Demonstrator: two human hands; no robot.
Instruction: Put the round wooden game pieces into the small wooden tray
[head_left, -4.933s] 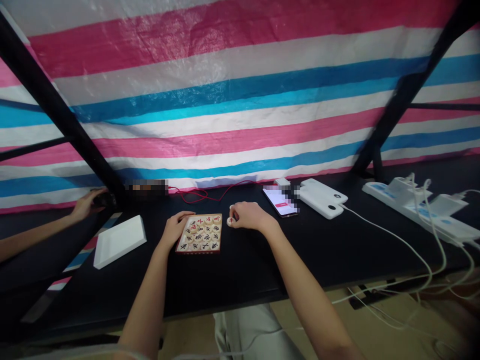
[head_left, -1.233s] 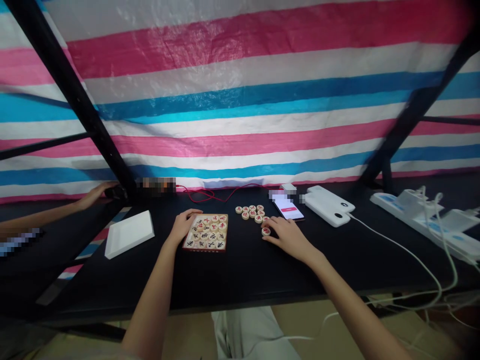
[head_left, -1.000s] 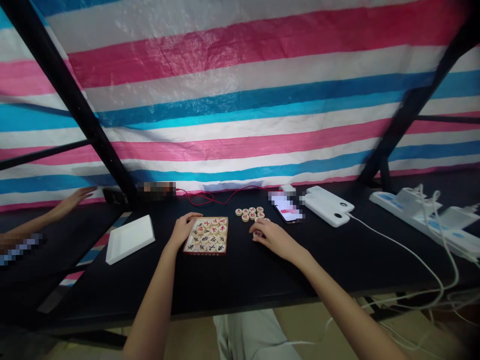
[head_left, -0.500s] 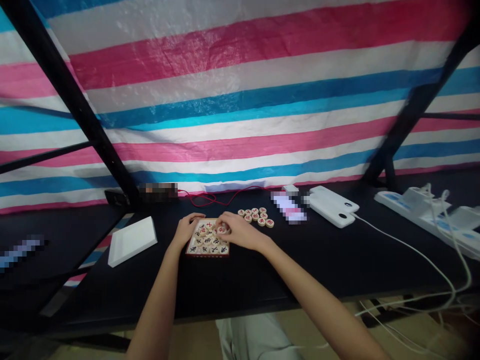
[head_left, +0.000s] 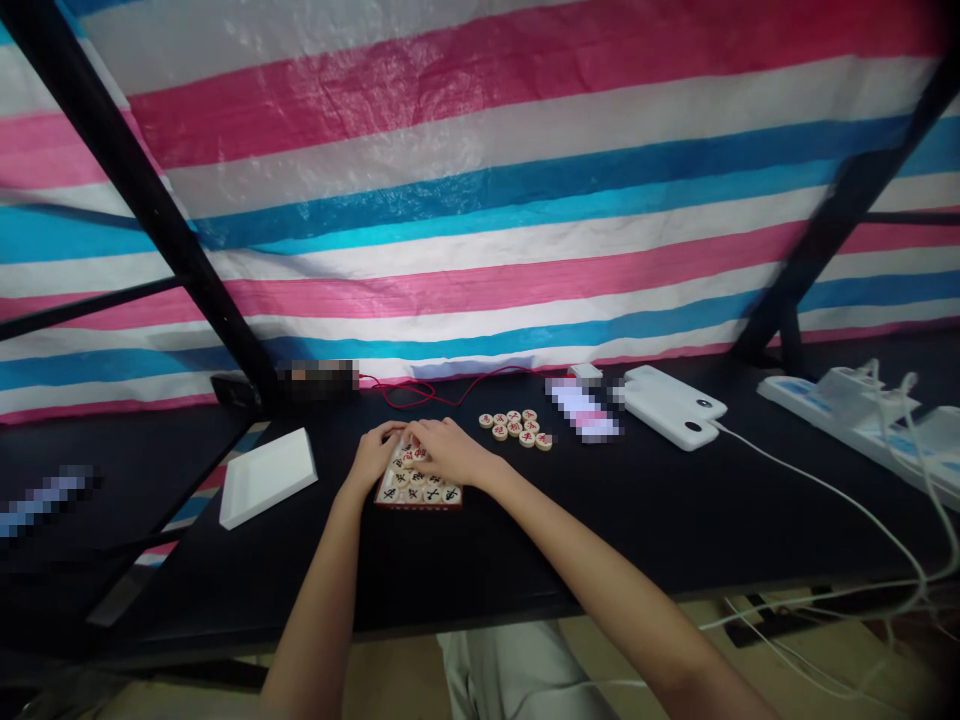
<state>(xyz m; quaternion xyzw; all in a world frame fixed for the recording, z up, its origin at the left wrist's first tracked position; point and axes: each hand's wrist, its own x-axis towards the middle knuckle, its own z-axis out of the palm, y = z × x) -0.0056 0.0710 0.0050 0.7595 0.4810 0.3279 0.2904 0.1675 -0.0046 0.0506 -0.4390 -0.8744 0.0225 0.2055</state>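
Note:
A small wooden tray [head_left: 420, 497] packed with round chess pieces lies on the black table [head_left: 525, 540]. My left hand [head_left: 375, 458] grips the tray's left edge, fingers curled round its far corner. Reaching in from the right, my right hand [head_left: 448, 452] lies over the tray's far half. Its fingers are bent together with the tips down among the pieces, and what they pinch is hidden. Several loose chess pieces [head_left: 517, 428] lie in a cluster on the table just right of that hand.
A white lid [head_left: 268, 477] lies left of the tray. A phone [head_left: 583, 410], a white power bank [head_left: 675, 405] with its cable and a power strip [head_left: 862, 425] sit to the right. Red wire [head_left: 427, 390] runs along the striped tarp. Black frame posts [head_left: 150, 200] slant at both sides.
My right hand took a piece from the loose cluster, carried it left to the tray and now reaches further over the tray's far left. The other person's hand at far left has gone.

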